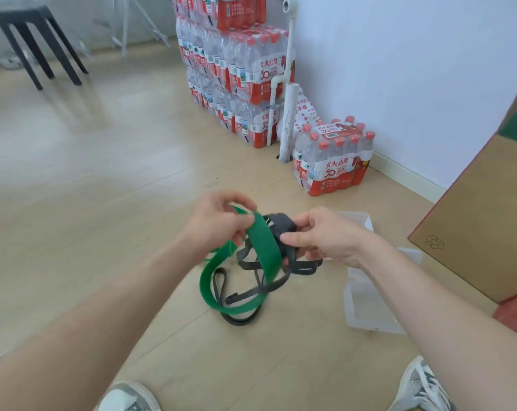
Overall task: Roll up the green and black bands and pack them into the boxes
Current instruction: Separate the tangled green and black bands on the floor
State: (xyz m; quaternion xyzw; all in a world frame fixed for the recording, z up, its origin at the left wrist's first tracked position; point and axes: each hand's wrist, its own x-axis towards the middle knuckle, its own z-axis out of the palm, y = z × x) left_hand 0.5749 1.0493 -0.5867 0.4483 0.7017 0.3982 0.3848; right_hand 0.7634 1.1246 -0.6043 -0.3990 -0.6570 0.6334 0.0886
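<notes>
Holding one green band (264,247), tangled black bands (282,225).

Bright daylight, soft shadows, blur, edge distortion.

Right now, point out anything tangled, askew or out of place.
The green band and the black band are tangled: black strands cross the green loop and hang in a snarl between the left grip, pinching the green, and the right grip, holding a black bunch. Neither is rolled.
</notes>
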